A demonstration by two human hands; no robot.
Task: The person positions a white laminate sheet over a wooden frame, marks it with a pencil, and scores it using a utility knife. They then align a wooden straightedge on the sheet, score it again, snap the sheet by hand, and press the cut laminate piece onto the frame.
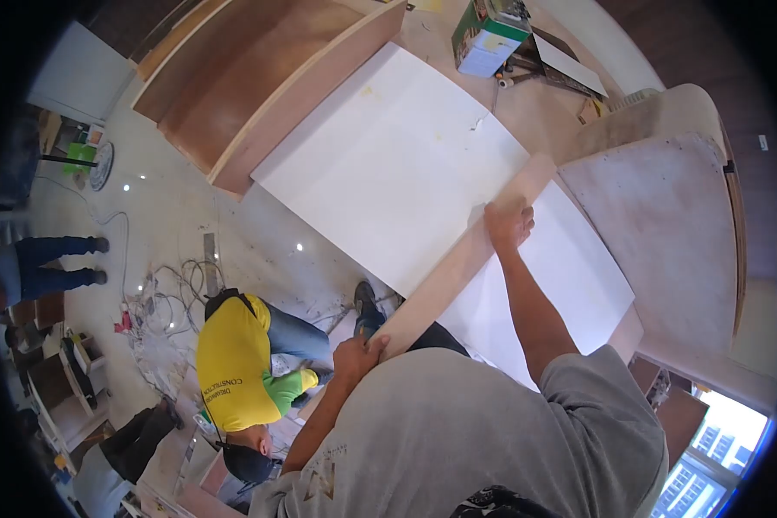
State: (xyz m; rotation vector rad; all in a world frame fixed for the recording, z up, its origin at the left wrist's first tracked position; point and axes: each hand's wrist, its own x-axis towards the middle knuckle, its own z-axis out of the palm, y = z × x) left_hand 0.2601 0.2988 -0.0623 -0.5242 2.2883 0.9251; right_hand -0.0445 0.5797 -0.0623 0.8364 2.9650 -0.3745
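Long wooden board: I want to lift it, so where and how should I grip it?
Probably by its edges, toward both ends, from your side: the board is long and narrow, and the left hand and right hand hold it well apart.

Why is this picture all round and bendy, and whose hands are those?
There is no robot here, just a person. This one picture comes from a camera on their head, looking down past their grey shirt. Its edges look dark and bent.

Their left hand holds the near end of a long wooden board, and their right hand grips it nearer the far end. The board lies across a big white surface. On the left, a worker in yellow bends over.
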